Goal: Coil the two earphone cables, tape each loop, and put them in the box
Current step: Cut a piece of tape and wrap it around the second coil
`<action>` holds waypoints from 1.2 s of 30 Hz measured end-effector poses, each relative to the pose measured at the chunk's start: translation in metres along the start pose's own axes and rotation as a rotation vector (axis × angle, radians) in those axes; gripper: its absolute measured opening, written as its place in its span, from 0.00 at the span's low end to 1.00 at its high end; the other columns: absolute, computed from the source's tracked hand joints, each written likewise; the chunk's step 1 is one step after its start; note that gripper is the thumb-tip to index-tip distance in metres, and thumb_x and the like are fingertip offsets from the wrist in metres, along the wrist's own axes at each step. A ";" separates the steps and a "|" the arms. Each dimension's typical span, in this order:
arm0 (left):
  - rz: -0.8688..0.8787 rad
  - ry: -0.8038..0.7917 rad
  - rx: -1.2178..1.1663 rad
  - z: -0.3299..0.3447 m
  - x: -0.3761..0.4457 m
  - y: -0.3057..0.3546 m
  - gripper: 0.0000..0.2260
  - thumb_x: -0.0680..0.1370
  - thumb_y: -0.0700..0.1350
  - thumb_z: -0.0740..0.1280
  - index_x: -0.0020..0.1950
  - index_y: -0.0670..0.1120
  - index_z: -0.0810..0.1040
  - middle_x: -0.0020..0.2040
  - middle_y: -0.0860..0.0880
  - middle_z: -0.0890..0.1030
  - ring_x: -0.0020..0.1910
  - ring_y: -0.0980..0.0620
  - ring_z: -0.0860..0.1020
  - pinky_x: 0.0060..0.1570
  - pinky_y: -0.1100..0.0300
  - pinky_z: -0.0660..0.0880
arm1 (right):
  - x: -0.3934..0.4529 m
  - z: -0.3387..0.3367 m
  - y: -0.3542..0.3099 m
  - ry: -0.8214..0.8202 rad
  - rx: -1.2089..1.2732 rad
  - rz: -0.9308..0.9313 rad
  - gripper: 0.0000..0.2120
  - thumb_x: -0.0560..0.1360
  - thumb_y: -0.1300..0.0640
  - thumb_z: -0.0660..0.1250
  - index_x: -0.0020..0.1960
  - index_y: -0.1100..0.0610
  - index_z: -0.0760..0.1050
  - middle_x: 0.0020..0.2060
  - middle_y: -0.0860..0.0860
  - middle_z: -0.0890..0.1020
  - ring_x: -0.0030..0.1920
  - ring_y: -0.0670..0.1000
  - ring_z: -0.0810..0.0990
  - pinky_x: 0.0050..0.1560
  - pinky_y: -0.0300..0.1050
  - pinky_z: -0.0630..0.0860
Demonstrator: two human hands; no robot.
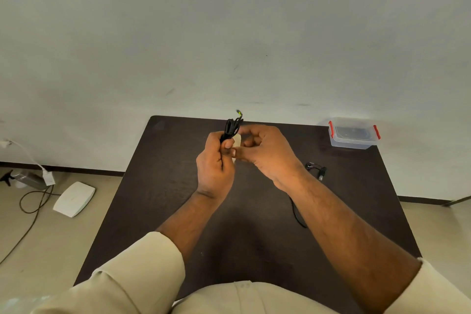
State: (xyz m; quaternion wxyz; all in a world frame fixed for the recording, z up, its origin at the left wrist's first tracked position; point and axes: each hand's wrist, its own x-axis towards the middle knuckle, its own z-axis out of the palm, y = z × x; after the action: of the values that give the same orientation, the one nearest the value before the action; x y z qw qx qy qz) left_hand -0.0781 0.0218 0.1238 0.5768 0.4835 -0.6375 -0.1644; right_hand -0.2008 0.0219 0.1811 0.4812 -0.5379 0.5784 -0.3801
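Note:
My left hand [215, 163] is closed around a coiled black earphone cable [231, 127], whose loops stick up above the fist with a yellow-green plug tip on top. My right hand [265, 151] pinches a pale strip of tape [237, 141] against the coil. Both hands hover above the middle of the dark table [178, 199]. A second black earphone cable [316, 169] lies loose on the table to the right, partly hidden under my right forearm. The clear plastic box [353, 136] with red clips stands at the far right corner.
A white wall rises directly behind the table. On the floor at the left lie a white flat device [74, 199], a power adapter with cords [47, 177] and a dark object. A metal leg shows at the far right.

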 end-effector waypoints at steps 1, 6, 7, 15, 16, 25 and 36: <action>-0.005 0.001 0.001 0.000 0.000 0.000 0.07 0.79 0.45 0.54 0.50 0.46 0.71 0.34 0.62 0.73 0.31 0.63 0.75 0.28 0.75 0.65 | 0.000 0.001 0.000 0.007 -0.005 -0.008 0.23 0.66 0.55 0.80 0.59 0.52 0.79 0.32 0.48 0.77 0.37 0.45 0.78 0.52 0.51 0.82; -0.030 0.014 0.003 0.000 0.001 0.002 0.10 0.78 0.45 0.54 0.50 0.43 0.72 0.33 0.61 0.73 0.31 0.62 0.75 0.27 0.74 0.65 | -0.002 0.001 0.001 0.033 0.023 -0.029 0.22 0.65 0.53 0.80 0.57 0.53 0.80 0.41 0.51 0.85 0.43 0.46 0.83 0.50 0.46 0.81; -0.023 0.014 0.009 -0.001 0.001 0.002 0.10 0.77 0.45 0.54 0.50 0.43 0.72 0.33 0.61 0.73 0.31 0.63 0.74 0.27 0.74 0.65 | -0.002 0.000 0.001 0.027 0.019 -0.029 0.21 0.65 0.52 0.80 0.56 0.53 0.81 0.43 0.49 0.85 0.45 0.46 0.83 0.50 0.46 0.81; 0.019 0.015 0.037 -0.003 0.005 0.011 0.09 0.78 0.43 0.54 0.49 0.42 0.72 0.33 0.62 0.71 0.32 0.65 0.74 0.29 0.76 0.64 | -0.007 -0.002 -0.001 -0.005 0.018 -0.024 0.11 0.70 0.48 0.75 0.53 0.45 0.83 0.53 0.41 0.84 0.55 0.41 0.81 0.51 0.46 0.81; 0.019 0.020 0.049 -0.004 0.006 0.012 0.10 0.79 0.45 0.54 0.49 0.41 0.72 0.32 0.62 0.71 0.32 0.64 0.74 0.28 0.76 0.64 | -0.008 -0.004 -0.002 -0.025 0.033 -0.012 0.08 0.72 0.47 0.73 0.51 0.43 0.83 0.53 0.39 0.83 0.56 0.40 0.80 0.48 0.45 0.82; 0.036 0.024 0.085 -0.011 -0.003 0.017 0.11 0.81 0.46 0.55 0.49 0.41 0.73 0.35 0.62 0.70 0.33 0.64 0.75 0.28 0.76 0.64 | -0.012 -0.004 -0.014 0.088 -0.062 -0.103 0.08 0.72 0.58 0.74 0.38 0.46 0.83 0.37 0.43 0.84 0.43 0.45 0.83 0.37 0.47 0.83; 0.098 0.000 0.093 -0.037 -0.003 0.016 0.16 0.82 0.49 0.55 0.49 0.37 0.74 0.36 0.55 0.71 0.26 0.63 0.67 0.27 0.76 0.62 | -0.014 0.015 -0.023 0.090 -0.196 -0.094 0.10 0.77 0.57 0.68 0.38 0.48 0.80 0.36 0.46 0.82 0.41 0.47 0.81 0.38 0.43 0.82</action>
State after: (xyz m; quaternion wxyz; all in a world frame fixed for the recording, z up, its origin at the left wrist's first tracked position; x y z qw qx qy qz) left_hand -0.0524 0.0451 0.1448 0.5611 0.4781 -0.6673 -0.1061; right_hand -0.1806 0.0343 0.2015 0.3815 -0.5912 0.6081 -0.3676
